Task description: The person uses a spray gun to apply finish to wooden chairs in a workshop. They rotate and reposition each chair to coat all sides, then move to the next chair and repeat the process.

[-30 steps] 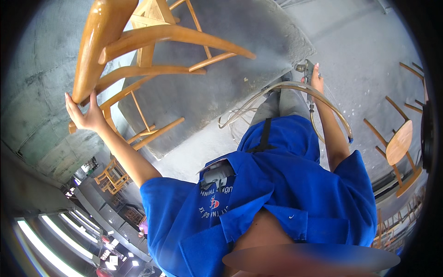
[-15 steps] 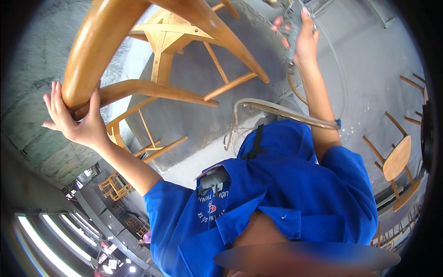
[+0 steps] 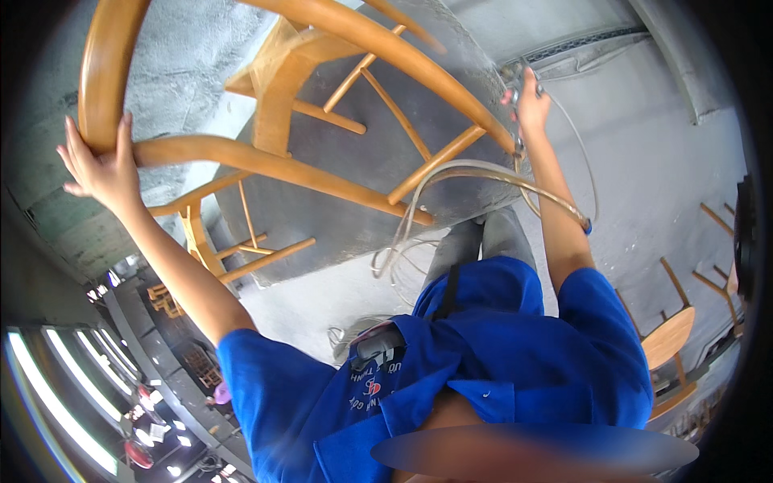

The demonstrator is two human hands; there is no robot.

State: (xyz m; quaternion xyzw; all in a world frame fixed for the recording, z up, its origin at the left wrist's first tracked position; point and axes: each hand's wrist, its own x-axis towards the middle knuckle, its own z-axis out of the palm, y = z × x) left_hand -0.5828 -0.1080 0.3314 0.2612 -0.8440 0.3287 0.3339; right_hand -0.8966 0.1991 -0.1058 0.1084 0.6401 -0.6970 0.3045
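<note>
Though it is blurred, the right grip [image 3: 531,108] apparently holds a spray gun [image 3: 516,84].

Beyond the right edge of the grey platform [image 3: 346,237], the floor [image 3: 644,161] offers open room. The hose [image 3: 475,168] loops across the near edge; long legs of the wooden chair [image 3: 310,179] bar the way over the platform's middle.

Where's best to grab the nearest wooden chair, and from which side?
Probably the end of its thick curved rail, from the person's left, where the left hand grips: it looks rounded, fits between thumb and fingers, and lies clear of the crossbar.
</note>
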